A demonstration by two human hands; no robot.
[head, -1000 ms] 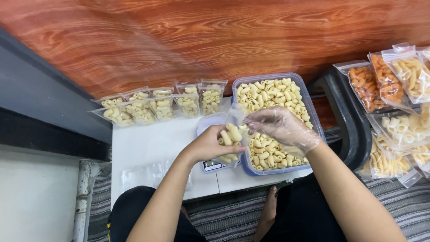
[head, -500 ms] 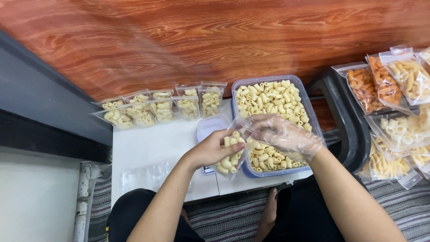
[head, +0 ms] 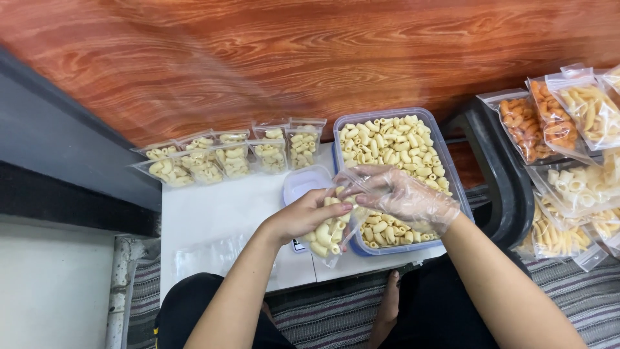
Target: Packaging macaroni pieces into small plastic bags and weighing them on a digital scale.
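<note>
My left hand (head: pixel 302 216) grips a small clear bag of pale macaroni (head: pixel 328 231) by its upper part, just left of a blue-rimmed clear tub of macaroni (head: pixel 452 173). My right hand (head: pixel 403 197), in a thin clear plastic glove, hovers over the tub's near half with its fingers pinching the bag's open top edge. Under the bag sits a small scale with a clear dish (head: pixel 302 183) on it, partly hidden by my left hand.
A row of several filled small bags (head: pixel 232 158) lies at the back of the white table (head: pixel 213 213). Empty clear bags (head: pixel 210 255) lie near its front left edge. Larger bags of orange and yellow snacks (head: pixel 568 148) pile up at the right, behind a dark chair arm (head: pixel 497 174).
The bag has come down and toward me, off the tub's edge. My gloved right hand moved from the tub to the bag's top.
</note>
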